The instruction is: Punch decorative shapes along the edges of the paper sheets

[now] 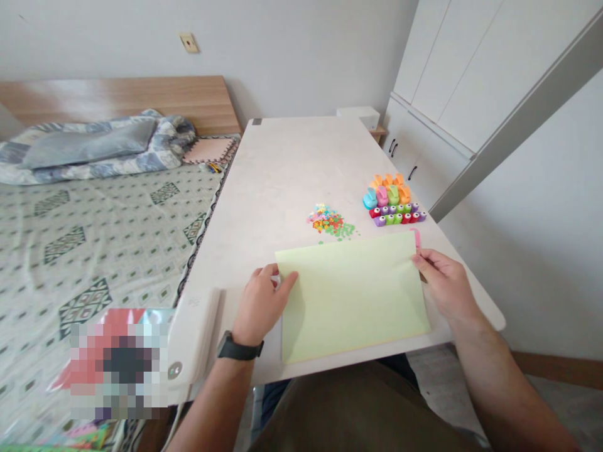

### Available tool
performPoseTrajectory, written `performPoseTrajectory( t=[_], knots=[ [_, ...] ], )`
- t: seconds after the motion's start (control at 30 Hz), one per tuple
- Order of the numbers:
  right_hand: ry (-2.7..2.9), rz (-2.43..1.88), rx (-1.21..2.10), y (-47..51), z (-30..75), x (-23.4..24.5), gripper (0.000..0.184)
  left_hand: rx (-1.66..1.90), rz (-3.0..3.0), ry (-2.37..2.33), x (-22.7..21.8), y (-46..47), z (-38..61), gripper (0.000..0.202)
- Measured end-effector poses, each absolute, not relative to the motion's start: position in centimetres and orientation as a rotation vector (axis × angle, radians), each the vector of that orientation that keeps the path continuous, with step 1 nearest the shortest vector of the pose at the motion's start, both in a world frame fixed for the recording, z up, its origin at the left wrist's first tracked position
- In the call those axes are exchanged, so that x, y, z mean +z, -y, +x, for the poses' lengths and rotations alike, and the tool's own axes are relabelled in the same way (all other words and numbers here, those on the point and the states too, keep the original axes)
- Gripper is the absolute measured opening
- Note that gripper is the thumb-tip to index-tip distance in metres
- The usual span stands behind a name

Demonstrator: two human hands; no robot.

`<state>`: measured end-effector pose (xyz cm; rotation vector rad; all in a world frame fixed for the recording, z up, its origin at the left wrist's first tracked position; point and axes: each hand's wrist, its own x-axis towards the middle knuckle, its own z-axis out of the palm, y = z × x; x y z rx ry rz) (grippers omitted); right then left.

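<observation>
A pale yellow-green sheet of paper [353, 292] lies at the near edge of the white table [287, 169]. My left hand [260, 301], with a black watch on the wrist, pinches the sheet's left edge near its top corner. My right hand [445, 282] grips the right edge, where a strip of pink paper [416, 239] peeks out from underneath. Beyond the sheet lies a small pile of colourful paper cut-outs [331, 221]. To its right stand several small craft punches [393, 201] in orange, pink, blue, green, red and purple.
A white device [193, 336] rests on the table's near left corner. A bed [94, 232] with a patterned cover and a rumpled blue quilt fills the left side. White cupboards [443, 75] and a white box [360, 116] stand beyond the table's far right.
</observation>
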<state>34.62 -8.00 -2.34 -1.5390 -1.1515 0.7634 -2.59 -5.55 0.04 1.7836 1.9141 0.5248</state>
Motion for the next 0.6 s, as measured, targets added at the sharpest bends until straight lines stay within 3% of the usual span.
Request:
performPoseTrajectory(
  t=[0.37, 0.6],
  knots=[
    [1.167, -1.576, 0.835, 7.5, 35.3, -1.9, 0.035, 0.803, 1.481, -1.686, 0.3, 4.8, -3.0, 0.043],
    [1.401, -1.851, 0.440, 6.2, 36.5, -1.0, 0.039, 0.826, 1.332, -1.554, 0.5, 3.6, -2.9, 0.046]
  ],
)
